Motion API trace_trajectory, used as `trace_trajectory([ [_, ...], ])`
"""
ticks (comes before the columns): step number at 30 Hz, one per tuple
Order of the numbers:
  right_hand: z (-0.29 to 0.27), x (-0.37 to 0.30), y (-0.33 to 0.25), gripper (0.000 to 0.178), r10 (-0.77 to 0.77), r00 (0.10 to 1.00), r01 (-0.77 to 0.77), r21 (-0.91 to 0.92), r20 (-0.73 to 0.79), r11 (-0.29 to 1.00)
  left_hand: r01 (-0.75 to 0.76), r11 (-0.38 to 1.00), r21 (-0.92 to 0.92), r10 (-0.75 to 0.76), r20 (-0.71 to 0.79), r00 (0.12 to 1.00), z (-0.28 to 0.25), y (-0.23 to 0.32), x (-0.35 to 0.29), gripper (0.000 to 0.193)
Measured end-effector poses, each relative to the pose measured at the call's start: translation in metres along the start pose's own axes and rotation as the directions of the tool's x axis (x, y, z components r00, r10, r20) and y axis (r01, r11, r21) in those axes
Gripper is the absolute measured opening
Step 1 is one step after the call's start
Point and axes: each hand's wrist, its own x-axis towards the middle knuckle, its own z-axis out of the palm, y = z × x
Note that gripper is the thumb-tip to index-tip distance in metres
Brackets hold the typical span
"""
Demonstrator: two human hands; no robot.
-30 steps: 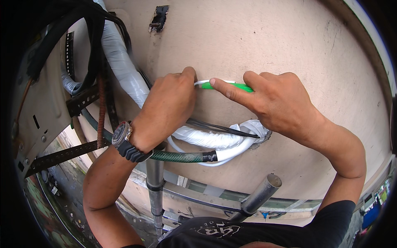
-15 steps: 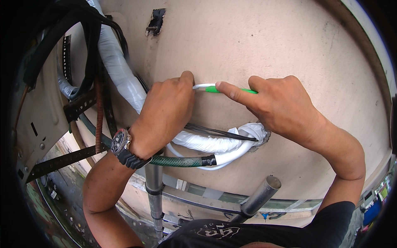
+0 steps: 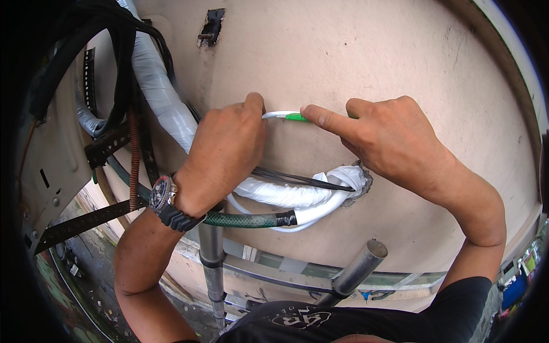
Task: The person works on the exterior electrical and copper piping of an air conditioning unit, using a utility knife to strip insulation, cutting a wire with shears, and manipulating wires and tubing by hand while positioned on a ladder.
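Black shirt (image 3: 366, 323): nearest, along the lower edge; both bare forearms reach up from there.
Left hand (image 3: 229, 137): a wristwatch (image 3: 163, 193) behind it; its grip is closed on the white cable (image 3: 276, 114), fingertips mostly hidden.
Right hand (image 3: 389, 131): its grip is closed on a slim green tool (image 3: 296, 117), index finger stretched along it, the other fingers curled.
Where the tool is: between the hands, in front of the wall, close against the cable; whether they touch is too fine to tell.
Slip risk: if the tool has an edge, too much push or a loose hold on the cable could send it toward the left fingers, or into the cable too deeply.
Tool's line: long axis nearly level, left to right; the visible end points at the left hand, alongside the cable.
White-wrapped bundle (image 3: 286, 193): below the hands, running to a rough hole, with a green hose (image 3: 243, 220) beneath.
Wall (image 3: 457, 108): beige, behind everything.
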Motion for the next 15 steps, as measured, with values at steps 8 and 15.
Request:
trace_trajectory([
  [8,-0.0007,-0.0015,0.0046,0.038,0.007,1.0,-0.007,0.027,0.001,1.0,0.0,1.0,0.004,0.0,-0.012,1.0,-0.0015,0.0013,-0.0003,0.011],
  [15,0.0003,-0.0034,0.0023,0.047,0.063,0.995,-0.061,-0.021,0.073,0.998,-0.003,1.0,0.008,0.003,-0.008,1.0,0.0,0.0002,0.0007,0.011],
])
